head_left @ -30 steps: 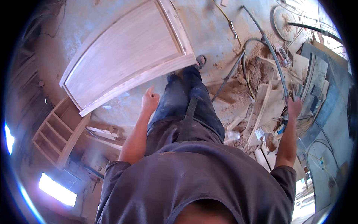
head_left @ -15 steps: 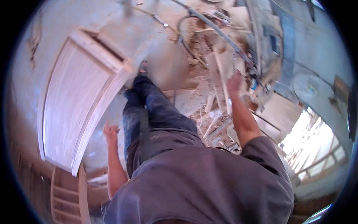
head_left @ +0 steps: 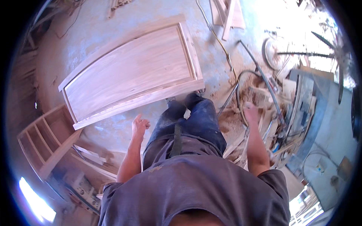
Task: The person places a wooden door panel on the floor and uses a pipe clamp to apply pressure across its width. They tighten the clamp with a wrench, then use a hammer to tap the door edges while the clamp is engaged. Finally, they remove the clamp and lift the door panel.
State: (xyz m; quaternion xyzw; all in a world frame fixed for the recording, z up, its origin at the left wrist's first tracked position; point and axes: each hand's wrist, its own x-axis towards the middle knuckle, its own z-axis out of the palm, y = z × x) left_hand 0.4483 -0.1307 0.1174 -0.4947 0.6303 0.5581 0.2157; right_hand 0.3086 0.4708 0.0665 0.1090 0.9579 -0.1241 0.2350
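Note:
A large framed panel of pale wood [head_left: 130, 64] lies ahead and to the left, its near edge just beyond my feet. My left hand [head_left: 140, 125] hangs in the air short of that edge, apart from it. Its fingers are loosely bent and spread a little, with nothing visible in them. On the other side of my legs, my right hand [head_left: 250, 112] hangs with its fingers curled closed. No held thing shows there. Behind it on the floor are a yellowish hose [head_left: 229, 56], a dark metal bar [head_left: 268, 86] and sawdust [head_left: 230, 122].
A wooden shelf frame [head_left: 48, 132] stands at the left, with long boards [head_left: 94, 165] beside it. Loose planks [head_left: 229, 17] lie at the far side. Scrap wood [head_left: 290, 148] is heaped at the right, near a large grey surface [head_left: 324, 124]. A wheel [head_left: 269, 54] stands farther back.
My view has turned left, so the panel now lies across in front of my feet. The hose and scrap have shifted right in view. Both hands remain off the panel.

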